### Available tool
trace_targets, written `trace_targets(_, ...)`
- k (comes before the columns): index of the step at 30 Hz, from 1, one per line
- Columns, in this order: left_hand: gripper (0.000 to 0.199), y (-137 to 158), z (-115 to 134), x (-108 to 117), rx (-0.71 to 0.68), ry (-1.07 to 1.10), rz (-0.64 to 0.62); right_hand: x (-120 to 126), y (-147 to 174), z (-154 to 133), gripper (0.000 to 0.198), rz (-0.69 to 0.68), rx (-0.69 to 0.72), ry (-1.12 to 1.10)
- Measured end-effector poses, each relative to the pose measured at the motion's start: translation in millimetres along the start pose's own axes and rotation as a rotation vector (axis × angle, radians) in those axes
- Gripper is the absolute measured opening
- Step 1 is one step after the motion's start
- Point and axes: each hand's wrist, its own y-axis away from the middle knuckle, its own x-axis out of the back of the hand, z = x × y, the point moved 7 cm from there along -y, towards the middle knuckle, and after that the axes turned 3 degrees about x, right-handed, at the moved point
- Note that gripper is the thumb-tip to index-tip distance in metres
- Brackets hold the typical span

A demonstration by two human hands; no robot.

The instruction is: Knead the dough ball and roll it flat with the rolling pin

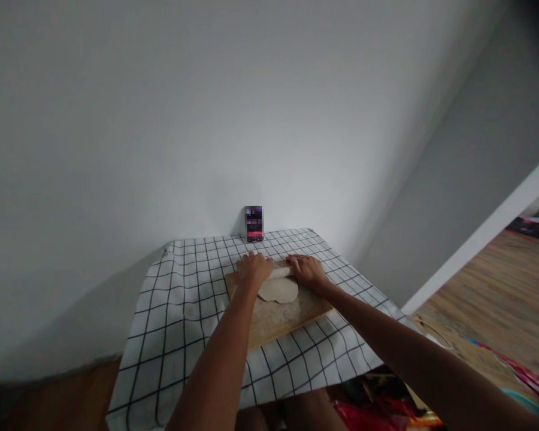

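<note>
A pale rolling pin [280,273] lies across the far edge of a flattened piece of dough [278,291]. My left hand [254,267] is closed over the pin's left end, and my right hand [309,270] grips its right end. Under the dough is a wooden board [273,323], dusted with flour in places. The dough is a thin, uneven round, partly covered by the pin at its far side. Both ends of the pin are hidden beneath my hands.
The board rests on a table with a white, black-checked cloth [175,317]. A phone [254,224] with a lit screen leans against the wall [233,131] at the back. Red bags or packages [372,413] lie below the table's front right edge.
</note>
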Motion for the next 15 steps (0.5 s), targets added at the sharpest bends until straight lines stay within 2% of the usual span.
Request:
trace_targets(6, 0.052, -2, 3, 1, 0.008, -0.025, 0.017, 2, 5, 0, 0.055, -0.027, 0.0, -0.013)
trace_targets(10, 0.053, 7, 9, 6, 0.009, -0.093, 0.077, 4, 7, 1, 0.059, -0.028, 0.044, -0.03)
trace_targets(13, 0.049, 21, 12, 8, 0.031, -0.148, 0.099, 1, -6, 2, 0.054, -0.141, 0.125, -0.035)
trace_targets(15, 0.046, 30, 14, 6, 0.041, -0.176, 0.067, 0, -20, 2, 0.045, -0.211, 0.191, -0.044)
